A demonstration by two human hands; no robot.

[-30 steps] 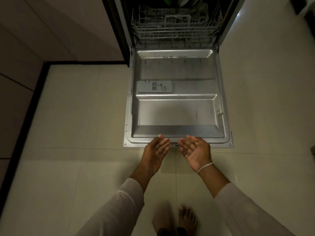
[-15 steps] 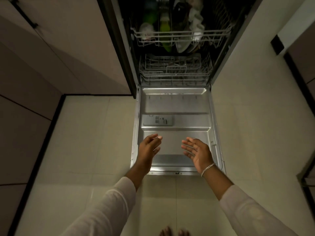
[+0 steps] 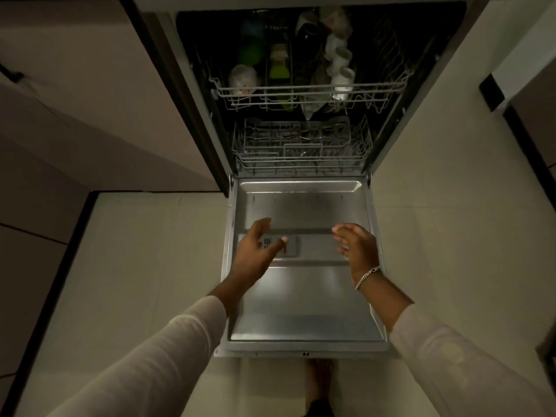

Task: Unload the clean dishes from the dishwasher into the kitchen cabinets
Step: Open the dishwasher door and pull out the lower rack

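The dishwasher stands open with its steel door point(image 3: 304, 299) folded down flat in front of me. The lower rack point(image 3: 301, 152) looks bare of dishes. The upper rack point(image 3: 310, 91) holds white cups point(image 3: 341, 70), a clear glass point(image 3: 242, 78), a green item point(image 3: 279, 67) and other dishes in the dark. My left hand point(image 3: 257, 248) hovers over the door's left side, fingers spread and holding nothing. My right hand point(image 3: 356, 248), with a bracelet at the wrist, hovers over the right side, also held loose and bare.
Beige cabinet fronts point(image 3: 90, 100) stand to the left of the dishwasher. Pale floor tiles point(image 3: 144, 281) lie on both sides of the door. My bare foot point(image 3: 319, 377) shows below the door's front edge. A dark-edged unit point(image 3: 535, 121) stands at the far right.
Both hands have moved forward from the door's front edge to above its middle. The view has tilted up, and the upper rack with its dishes has come into sight.
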